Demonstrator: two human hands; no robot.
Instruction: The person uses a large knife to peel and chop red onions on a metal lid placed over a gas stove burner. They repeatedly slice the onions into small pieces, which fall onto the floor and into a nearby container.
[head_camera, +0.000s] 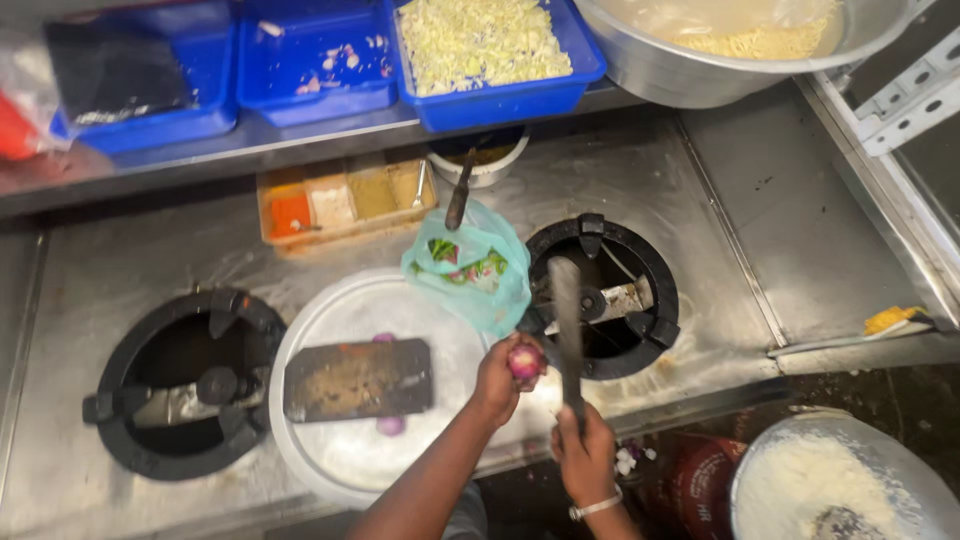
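The fingers (507, 372) of the left hand (497, 383) are curled closed around a small purple onion (526, 361), holding it in the air just off the right edge of the round white tray (350, 455). The right hand (585, 450) sits to the right of the onion and a little nearer the person, its fingers wrapped tight around the handle of a long knife (568, 320), whose blurred blade runs up past the onion's right side. A pale bangle (596, 507) circles that wrist.

On the tray lies a dark rectangular board (358, 378), with bits of onion peeping out at its upper and lower edges. A green plastic bag (473, 265) of vegetables rests at the tray's upper right edge. One black gas burner (180, 380) sits left of the tray on the steel worktop (780, 220), another burner (600, 295) to its right, behind the knife. Beyond the tray stands a spice box (345, 200), and above it blue tubs (320, 60), one filled with shredded cabbage (480, 40)
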